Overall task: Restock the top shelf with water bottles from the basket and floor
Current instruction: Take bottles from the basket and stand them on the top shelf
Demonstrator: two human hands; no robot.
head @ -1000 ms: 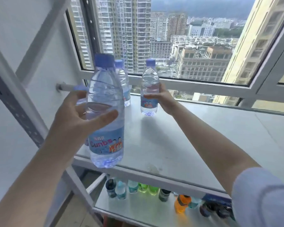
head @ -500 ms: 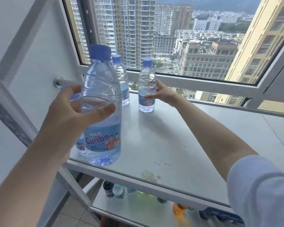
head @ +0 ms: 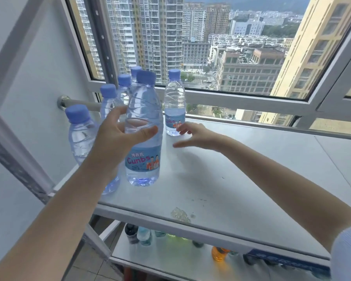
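My left hand (head: pixel 118 142) grips a clear water bottle (head: pixel 143 138) with a blue cap and a blue Cunbs label, upright, its base at or just above the grey top shelf (head: pixel 221 173). A second water bottle (head: pixel 174 104) stands upright near the shelf's back edge. My right hand (head: pixel 195 134) is just right of its base, fingers spread, holding nothing. Several more blue-capped bottles (head: pixel 79 134) stand in a row along the shelf's left side, partly hidden behind my left hand.
A window frame (head: pixel 231 98) runs behind the shelf. A metal bar (head: pixel 77 103) juts out from the left wall. The lower shelf (head: pixel 170 258) carries several coloured drink bottles, one orange (head: pixel 219 253). A slanted rack upright (head: pixel 14 157) stands at the left.
My right hand has let go of the far bottle and drawn back a little. My left hand has carried its bottle further over the shelf. The view shifted, showing the left row.
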